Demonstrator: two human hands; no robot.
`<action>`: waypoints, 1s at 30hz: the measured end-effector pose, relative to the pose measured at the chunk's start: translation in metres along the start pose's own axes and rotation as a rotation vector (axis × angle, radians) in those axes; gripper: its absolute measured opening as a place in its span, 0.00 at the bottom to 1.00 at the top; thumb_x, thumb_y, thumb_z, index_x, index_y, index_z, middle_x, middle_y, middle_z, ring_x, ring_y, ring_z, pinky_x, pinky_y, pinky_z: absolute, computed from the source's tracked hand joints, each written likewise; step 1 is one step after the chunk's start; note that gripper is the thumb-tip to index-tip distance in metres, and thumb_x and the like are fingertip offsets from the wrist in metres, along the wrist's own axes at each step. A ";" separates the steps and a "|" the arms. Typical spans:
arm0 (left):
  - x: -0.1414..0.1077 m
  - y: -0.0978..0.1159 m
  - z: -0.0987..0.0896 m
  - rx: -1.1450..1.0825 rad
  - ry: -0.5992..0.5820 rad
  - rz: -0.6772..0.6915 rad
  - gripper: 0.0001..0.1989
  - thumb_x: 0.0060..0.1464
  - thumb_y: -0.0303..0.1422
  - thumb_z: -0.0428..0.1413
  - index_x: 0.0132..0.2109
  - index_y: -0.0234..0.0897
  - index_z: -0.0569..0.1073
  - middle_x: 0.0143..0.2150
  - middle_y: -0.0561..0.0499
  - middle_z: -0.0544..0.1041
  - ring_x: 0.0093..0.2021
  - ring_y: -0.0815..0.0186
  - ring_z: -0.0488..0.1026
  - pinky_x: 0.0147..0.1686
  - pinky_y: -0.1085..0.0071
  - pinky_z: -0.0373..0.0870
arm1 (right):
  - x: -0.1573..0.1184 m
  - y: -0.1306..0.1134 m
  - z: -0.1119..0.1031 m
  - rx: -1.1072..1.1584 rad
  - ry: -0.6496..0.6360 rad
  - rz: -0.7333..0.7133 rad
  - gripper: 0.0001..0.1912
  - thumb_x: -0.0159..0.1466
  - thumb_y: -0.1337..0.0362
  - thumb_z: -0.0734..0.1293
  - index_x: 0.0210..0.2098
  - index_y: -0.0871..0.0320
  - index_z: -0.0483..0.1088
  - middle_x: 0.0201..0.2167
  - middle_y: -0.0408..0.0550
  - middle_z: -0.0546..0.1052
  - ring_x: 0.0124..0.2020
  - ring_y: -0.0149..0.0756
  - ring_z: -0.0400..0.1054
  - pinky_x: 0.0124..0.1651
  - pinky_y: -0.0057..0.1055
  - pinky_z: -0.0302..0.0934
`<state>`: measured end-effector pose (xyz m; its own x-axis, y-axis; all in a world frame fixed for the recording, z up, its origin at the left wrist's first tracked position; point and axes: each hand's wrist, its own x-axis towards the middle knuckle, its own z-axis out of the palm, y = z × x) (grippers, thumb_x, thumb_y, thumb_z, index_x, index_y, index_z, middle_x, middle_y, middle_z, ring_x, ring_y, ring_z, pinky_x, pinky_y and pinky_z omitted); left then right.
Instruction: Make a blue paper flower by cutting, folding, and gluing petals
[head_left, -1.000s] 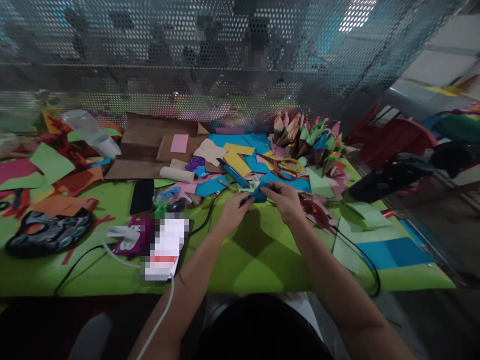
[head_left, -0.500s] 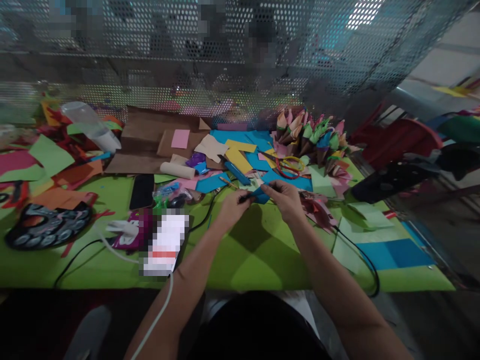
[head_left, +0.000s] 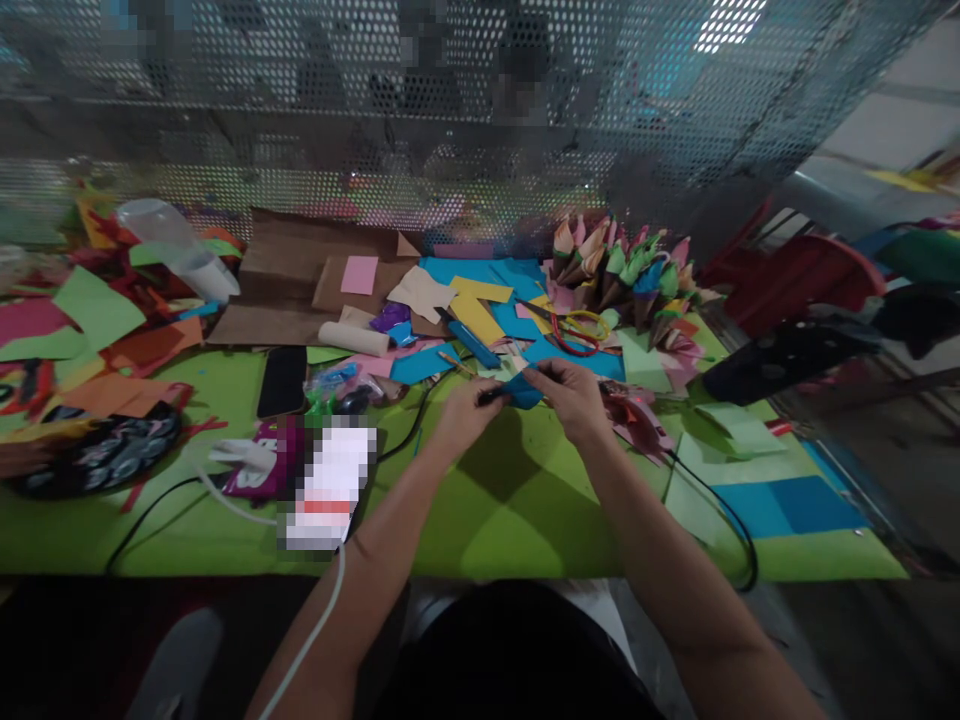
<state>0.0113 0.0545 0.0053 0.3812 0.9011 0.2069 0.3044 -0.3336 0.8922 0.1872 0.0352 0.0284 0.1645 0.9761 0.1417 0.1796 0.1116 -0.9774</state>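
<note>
A small folded piece of blue paper (head_left: 527,392) is held up between my two hands over the green table. My left hand (head_left: 466,412) pinches its left side, and a small dark spot or object shows at the fingertips there; I cannot make out what it is. On the other side my right hand (head_left: 573,398) grips the upper right edge of the paper between thumb and fingers. Just beyond the hands lie a blue cutter-like tool (head_left: 469,338) and scissors (head_left: 577,332) with red and yellow handles, among blue and yellow paper pieces.
Paper cones like small flowers (head_left: 622,265) crowd the back right. Brown cardboard (head_left: 281,270), a dark phone (head_left: 282,382), a lit phone (head_left: 334,485) with a white cable and a purple tissue pack (head_left: 266,460) lie leftward. Another person's hand (head_left: 22,455) is at the far left edge.
At the far left, another person's hand has come in over the black patterned item. My hands stay nearly in place; the blue paper has tilted slightly between them.
</note>
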 end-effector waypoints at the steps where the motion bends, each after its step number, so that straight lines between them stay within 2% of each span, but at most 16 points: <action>1: 0.000 0.000 0.000 -0.006 0.003 -0.006 0.05 0.57 0.29 0.59 0.38 0.38 0.81 0.38 0.50 0.82 0.38 0.63 0.76 0.40 0.70 0.70 | 0.000 0.000 0.000 0.001 -0.011 -0.001 0.24 0.51 0.42 0.74 0.23 0.56 0.69 0.20 0.39 0.62 0.23 0.30 0.52 0.26 0.30 0.47; 5: 0.001 -0.001 0.000 -0.020 0.015 -0.017 0.05 0.56 0.28 0.60 0.38 0.38 0.81 0.38 0.50 0.82 0.39 0.63 0.76 0.41 0.70 0.71 | 0.001 0.000 0.000 0.014 -0.016 0.006 0.23 0.51 0.42 0.74 0.27 0.56 0.71 0.21 0.40 0.65 0.23 0.30 0.54 0.26 0.30 0.49; 9: 0.001 -0.002 0.000 -0.013 -0.009 -0.001 0.05 0.55 0.27 0.59 0.36 0.37 0.80 0.34 0.50 0.81 0.37 0.64 0.75 0.38 0.71 0.69 | 0.000 -0.001 0.001 0.015 0.011 0.020 0.25 0.50 0.40 0.74 0.25 0.56 0.70 0.19 0.39 0.63 0.23 0.30 0.53 0.26 0.30 0.49; 13: 0.001 -0.002 0.001 -0.036 -0.012 -0.010 0.05 0.54 0.27 0.59 0.36 0.37 0.80 0.35 0.50 0.81 0.37 0.64 0.75 0.39 0.70 0.69 | 0.000 -0.001 0.001 0.013 -0.012 0.003 0.25 0.50 0.40 0.74 0.26 0.56 0.71 0.20 0.39 0.64 0.24 0.31 0.55 0.26 0.30 0.49; 23: 0.001 0.001 0.000 -0.138 0.018 -0.094 0.06 0.52 0.31 0.59 0.36 0.38 0.81 0.31 0.52 0.80 0.34 0.65 0.72 0.36 0.70 0.68 | -0.001 -0.003 0.002 0.048 0.015 0.022 0.26 0.50 0.39 0.74 0.29 0.56 0.74 0.25 0.44 0.73 0.28 0.35 0.63 0.28 0.31 0.55; 27: 0.001 0.003 -0.002 -0.188 0.078 -0.144 0.07 0.53 0.34 0.60 0.36 0.37 0.81 0.30 0.53 0.79 0.32 0.65 0.72 0.34 0.71 0.67 | 0.001 0.000 0.002 0.031 0.030 0.030 0.26 0.48 0.40 0.75 0.26 0.57 0.73 0.21 0.41 0.69 0.25 0.31 0.58 0.28 0.31 0.53; 30: 0.000 0.005 -0.003 -0.194 0.077 -0.135 0.07 0.52 0.35 0.61 0.35 0.36 0.81 0.31 0.52 0.80 0.33 0.65 0.73 0.36 0.71 0.68 | 0.002 0.002 0.002 0.006 0.019 0.016 0.25 0.47 0.41 0.76 0.24 0.57 0.72 0.20 0.40 0.67 0.23 0.30 0.56 0.28 0.30 0.51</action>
<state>0.0105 0.0539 0.0104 0.2782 0.9549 0.1041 0.1721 -0.1562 0.9726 0.1863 0.0379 0.0267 0.1855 0.9741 0.1293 0.1710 0.0976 -0.9804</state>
